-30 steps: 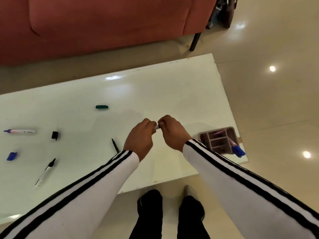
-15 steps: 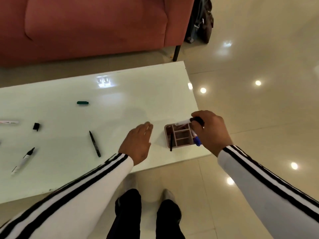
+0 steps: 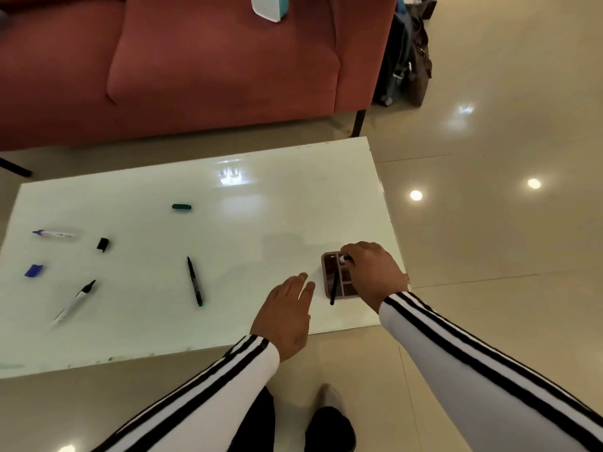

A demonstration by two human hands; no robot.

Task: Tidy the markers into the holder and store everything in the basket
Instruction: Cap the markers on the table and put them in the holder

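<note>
A pink divided holder (image 3: 327, 275) stands near the white table's right front corner, with a thin black pen (image 3: 333, 290) leaning out of it. My right hand (image 3: 375, 275) is over the holder, its fingers curled round a white marker with a black cap (image 3: 344, 258) at the holder's top. My left hand (image 3: 287, 313) hovers flat and open just left of the holder. Loose on the table lie a thin black and green marker (image 3: 194, 280), an uncapped black marker (image 3: 74, 301), an uncapped blue marker (image 3: 54, 234), a green cap (image 3: 181, 207), a black cap (image 3: 103, 244) and a blue cap (image 3: 34, 270).
The white table (image 3: 261, 223) ends just right of the holder, with glossy floor beyond. A red sofa (image 3: 195, 60) stands behind the table, with a white and teal object (image 3: 268, 6) on its seat. Dark bags (image 3: 408, 57) lean at the sofa's right end.
My hands came apart from the table's middle. The right hand carried the black-capped marker to the holder and now lowers it in; the left hand opened and stayed beside the holder.
</note>
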